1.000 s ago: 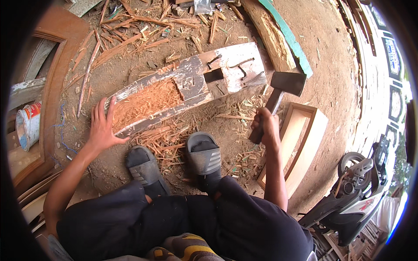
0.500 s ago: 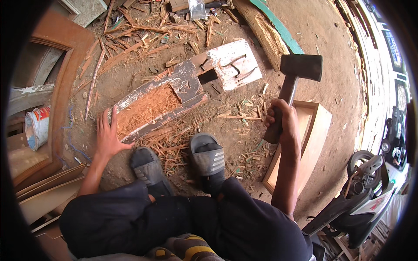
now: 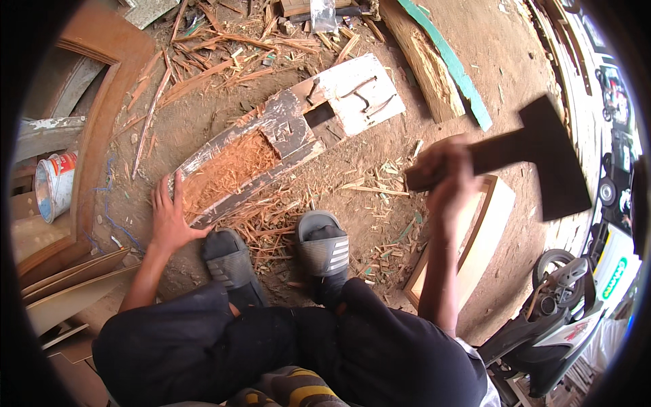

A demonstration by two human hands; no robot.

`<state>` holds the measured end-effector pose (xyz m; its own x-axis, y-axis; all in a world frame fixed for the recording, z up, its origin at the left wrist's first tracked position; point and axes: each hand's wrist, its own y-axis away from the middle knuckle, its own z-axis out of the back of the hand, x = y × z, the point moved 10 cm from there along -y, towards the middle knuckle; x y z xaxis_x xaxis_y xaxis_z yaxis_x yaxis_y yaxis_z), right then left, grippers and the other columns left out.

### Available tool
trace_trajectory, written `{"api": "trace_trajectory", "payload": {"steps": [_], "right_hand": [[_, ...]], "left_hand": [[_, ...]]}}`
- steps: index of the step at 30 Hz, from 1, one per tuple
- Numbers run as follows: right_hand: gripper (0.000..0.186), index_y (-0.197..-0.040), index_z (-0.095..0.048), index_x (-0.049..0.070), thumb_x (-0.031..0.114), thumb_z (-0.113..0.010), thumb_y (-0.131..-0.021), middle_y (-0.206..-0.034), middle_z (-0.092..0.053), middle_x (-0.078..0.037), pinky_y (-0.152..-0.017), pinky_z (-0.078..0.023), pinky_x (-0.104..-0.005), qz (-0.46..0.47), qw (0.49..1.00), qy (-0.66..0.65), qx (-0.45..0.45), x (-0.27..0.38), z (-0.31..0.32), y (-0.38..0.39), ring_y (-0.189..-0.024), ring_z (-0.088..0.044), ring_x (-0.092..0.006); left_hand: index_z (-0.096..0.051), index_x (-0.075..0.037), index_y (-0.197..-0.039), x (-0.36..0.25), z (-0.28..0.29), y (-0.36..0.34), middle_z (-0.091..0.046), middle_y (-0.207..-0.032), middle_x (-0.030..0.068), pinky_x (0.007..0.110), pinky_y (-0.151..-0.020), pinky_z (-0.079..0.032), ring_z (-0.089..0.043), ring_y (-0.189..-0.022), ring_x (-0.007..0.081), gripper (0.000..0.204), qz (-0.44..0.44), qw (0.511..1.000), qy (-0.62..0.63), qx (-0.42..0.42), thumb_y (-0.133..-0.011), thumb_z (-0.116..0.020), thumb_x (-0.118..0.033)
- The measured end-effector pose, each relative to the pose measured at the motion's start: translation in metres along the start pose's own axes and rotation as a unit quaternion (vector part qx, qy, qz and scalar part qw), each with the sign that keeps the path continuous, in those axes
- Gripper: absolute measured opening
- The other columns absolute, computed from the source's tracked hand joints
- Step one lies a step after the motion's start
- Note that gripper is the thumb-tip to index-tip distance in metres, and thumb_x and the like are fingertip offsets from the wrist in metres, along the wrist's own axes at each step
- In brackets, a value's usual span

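My left hand (image 3: 171,216) lies with fingers spread against the near left end of a worn wooden board (image 3: 295,129). Flaking dark and white paint covers this board. It has a long recess with rough, splintered wood (image 3: 234,169) and a smaller dark opening toward the far end. Several bent nails (image 3: 366,102) stick up from its white far end. Off to the right, my right hand (image 3: 449,173) is closed around the handle of a hammer (image 3: 559,159) with a dark, blocky head. The hammer is raised, apart from the board, and the right hand is blurred.
Wood splinters (image 3: 254,227) litter the dirt around my sandals (image 3: 322,247). A pale wooden frame (image 3: 485,237) lies under my right arm. A thick timber (image 3: 427,68) rests at the far side. Left are a brown door panel (image 3: 102,142) and a bucket (image 3: 57,186); right, a motorcycle (image 3: 556,312).
The hammer has swung from upright to tilted rightward, with its head now farther right and lower. My left hand stays at the board's end. The view has shifted slightly.
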<state>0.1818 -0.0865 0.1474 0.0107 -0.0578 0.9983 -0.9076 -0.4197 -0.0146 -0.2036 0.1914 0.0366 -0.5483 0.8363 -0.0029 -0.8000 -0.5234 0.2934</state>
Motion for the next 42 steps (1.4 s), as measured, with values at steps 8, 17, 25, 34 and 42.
{"api": "trace_trajectory", "payload": {"steps": [8,17,25,34,42], "right_hand": [[0.021,-0.066,-0.051,0.006,0.018,-0.058,-0.081,-0.056,-0.050,-0.001,-0.044,-0.039,-0.0294,-0.368,0.913,0.165,0.060,-0.136,0.009,0.050,-0.047,-0.048,-0.0114],[0.019,-0.077,-0.053,0.004,0.020,-0.062,-0.084,-0.055,-0.050,-0.003,-0.041,-0.039,-0.0263,-0.239,0.971,0.018,-0.007,-0.010,-0.015,0.008,-0.044,-0.048,-0.0117],[0.022,-0.064,-0.052,0.008,0.022,-0.059,-0.078,-0.054,-0.051,-0.002,-0.042,-0.038,-0.0306,-0.368,0.865,0.309,0.144,-0.150,0.001,0.066,-0.043,-0.045,-0.0111],[0.022,-0.081,-0.052,0.002,0.022,-0.060,-0.086,-0.059,-0.051,-0.006,-0.044,-0.042,-0.0289,-0.273,0.955,0.106,0.052,-0.036,-0.029,0.022,-0.045,-0.047,-0.0127],[0.019,-0.067,-0.050,0.006,0.012,-0.058,-0.082,-0.054,-0.048,0.001,-0.037,-0.032,-0.0270,-0.245,0.956,0.145,0.068,-0.125,-0.013,0.047,-0.042,-0.044,-0.0069]], "left_hand": [[-0.008,-0.005,-0.151,0.002,0.000,0.001,-0.023,-0.141,0.0291,0.057,-0.111,-0.022,-0.027,-0.131,0.0460,0.137,0.009,1.000,-0.003,0.022,-0.048,-0.086,-0.052],[-0.008,-0.006,-0.151,0.006,-0.005,0.001,-0.021,-0.143,0.0292,0.057,-0.112,-0.018,-0.023,-0.134,0.0462,0.138,0.011,1.000,0.019,0.015,-0.048,-0.085,-0.054],[-0.008,-0.004,-0.151,0.004,-0.005,-0.001,-0.022,-0.144,0.0287,0.058,-0.111,-0.019,-0.025,-0.133,0.0461,0.138,-0.005,1.000,-0.003,0.005,-0.048,-0.085,-0.055],[-0.008,-0.004,-0.151,0.005,-0.005,-0.001,-0.022,-0.144,0.0284,0.057,-0.111,-0.019,-0.026,-0.132,0.0459,0.138,-0.005,1.000,0.011,-0.003,-0.048,-0.085,-0.054],[-0.008,-0.003,-0.151,0.004,-0.005,-0.005,-0.020,-0.146,0.0286,0.057,-0.113,-0.016,-0.022,-0.135,0.0458,0.139,-0.002,1.000,0.011,0.012,-0.048,-0.085,-0.056]]}}
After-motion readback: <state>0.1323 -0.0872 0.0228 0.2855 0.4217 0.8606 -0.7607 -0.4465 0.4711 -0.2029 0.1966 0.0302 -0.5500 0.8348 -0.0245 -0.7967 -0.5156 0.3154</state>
